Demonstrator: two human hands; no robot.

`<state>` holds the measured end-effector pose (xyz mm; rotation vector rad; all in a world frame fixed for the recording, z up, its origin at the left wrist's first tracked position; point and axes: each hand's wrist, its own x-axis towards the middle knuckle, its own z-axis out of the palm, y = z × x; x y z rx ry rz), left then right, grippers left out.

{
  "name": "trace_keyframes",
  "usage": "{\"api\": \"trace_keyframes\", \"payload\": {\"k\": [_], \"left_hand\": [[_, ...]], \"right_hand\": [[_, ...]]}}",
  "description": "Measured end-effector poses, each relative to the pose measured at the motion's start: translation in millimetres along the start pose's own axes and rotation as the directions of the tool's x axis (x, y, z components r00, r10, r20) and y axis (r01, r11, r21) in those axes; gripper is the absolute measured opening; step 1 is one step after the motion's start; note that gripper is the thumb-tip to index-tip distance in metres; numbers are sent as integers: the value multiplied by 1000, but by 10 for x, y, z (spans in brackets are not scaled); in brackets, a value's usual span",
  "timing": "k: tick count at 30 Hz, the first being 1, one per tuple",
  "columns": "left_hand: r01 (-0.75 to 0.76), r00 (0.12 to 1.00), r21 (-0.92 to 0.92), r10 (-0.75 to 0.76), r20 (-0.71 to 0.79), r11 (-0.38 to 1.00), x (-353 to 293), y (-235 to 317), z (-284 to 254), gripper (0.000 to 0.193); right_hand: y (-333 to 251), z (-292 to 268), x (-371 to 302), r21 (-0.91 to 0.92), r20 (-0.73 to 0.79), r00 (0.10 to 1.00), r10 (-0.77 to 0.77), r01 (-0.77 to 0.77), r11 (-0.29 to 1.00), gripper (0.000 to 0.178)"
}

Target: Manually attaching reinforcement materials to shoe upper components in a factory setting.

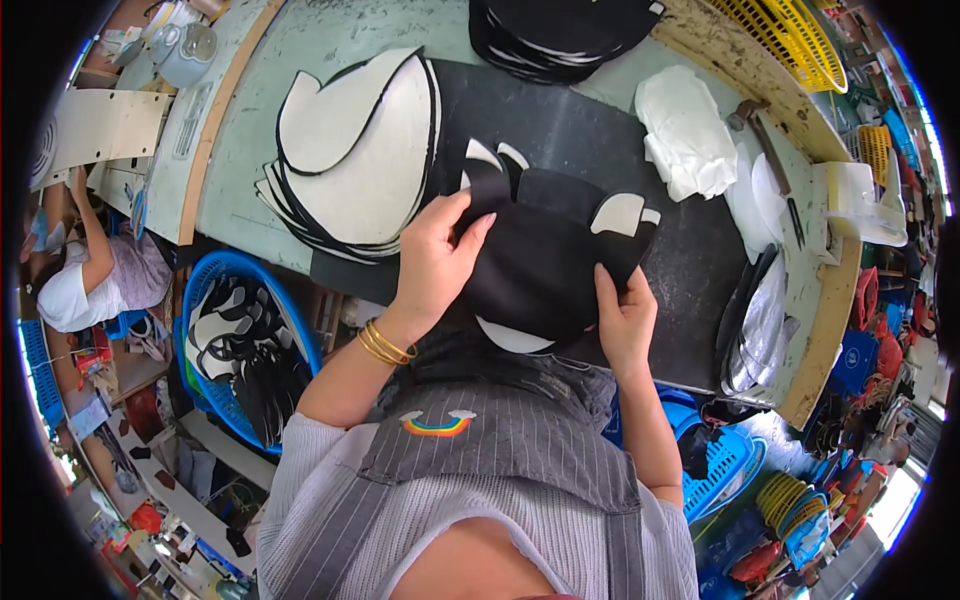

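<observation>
A floppy black cut panel (545,265) with a white underside is stretched between my two hands above a dark work mat (690,250). My left hand (440,250) pinches its left upper part between thumb and fingers, where the material folds over and white tips show. On the right edge, my right hand (627,312) grips the panel with the thumb on top, beside a turned-up white corner. Left of my hands lies a fanned stack of white-faced, black-edged panels (365,150). A pile of black panels (560,40) sits at the far side of the mat.
Crumpled white sheet material (688,130) and a hammer (770,150) lie at the table's right. Wooden edging (820,330) bounds that side. A blue basket of scraps (193,340) stands at left, another blue basket (730,465) at lower right. A person (100,275) works at far left.
</observation>
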<state>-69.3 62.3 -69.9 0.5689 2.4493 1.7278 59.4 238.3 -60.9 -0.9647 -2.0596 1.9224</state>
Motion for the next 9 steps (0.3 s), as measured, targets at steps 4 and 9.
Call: {"api": "trace_keyframes", "payload": {"k": [4,9], "left_hand": [[-22,999,156,15,45,987,-10,41,-14,27],[-84,995,278,66,72,957,-35,11,-4,34]], "right_hand": [[78,4,44,-89,4,999,-54,54,995,22],[82,14,38,-106,-40,994,-101,96,990,18]]}}
